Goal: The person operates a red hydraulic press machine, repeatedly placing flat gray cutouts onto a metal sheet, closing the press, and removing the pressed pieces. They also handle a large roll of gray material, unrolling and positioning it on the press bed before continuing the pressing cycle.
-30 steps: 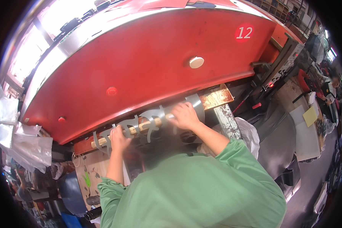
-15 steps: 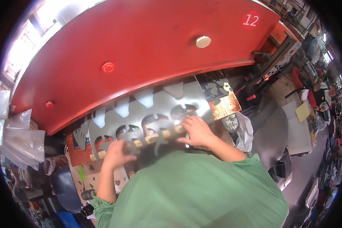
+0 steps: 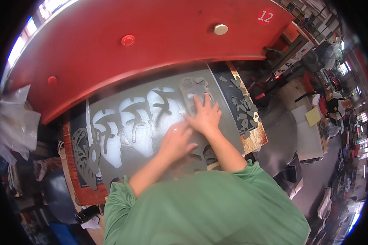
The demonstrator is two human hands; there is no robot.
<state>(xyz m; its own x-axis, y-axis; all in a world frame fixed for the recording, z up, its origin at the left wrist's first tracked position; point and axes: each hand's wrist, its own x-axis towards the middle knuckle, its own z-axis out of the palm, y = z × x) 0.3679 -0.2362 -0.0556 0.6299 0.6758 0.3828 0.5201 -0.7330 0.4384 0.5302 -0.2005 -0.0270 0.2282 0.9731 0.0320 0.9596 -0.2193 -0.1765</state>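
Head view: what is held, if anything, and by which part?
Right hand spread over the near end of the grey cutout, no grip visible. Left hand blurred: any hold cannot be told.

A white number [image 3: 265, 16] stands on a round red sticker [image 3: 266, 22] on the red machine panel [image 3: 171, 36].

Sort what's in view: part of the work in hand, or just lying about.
Apparently in use:
large grey sheet
slotted grey piece, under the right hand
left hand, over the sheet, blurred

Apparently lying about:
grey scraps, right
yellow paper, far right
clear plastic, far left
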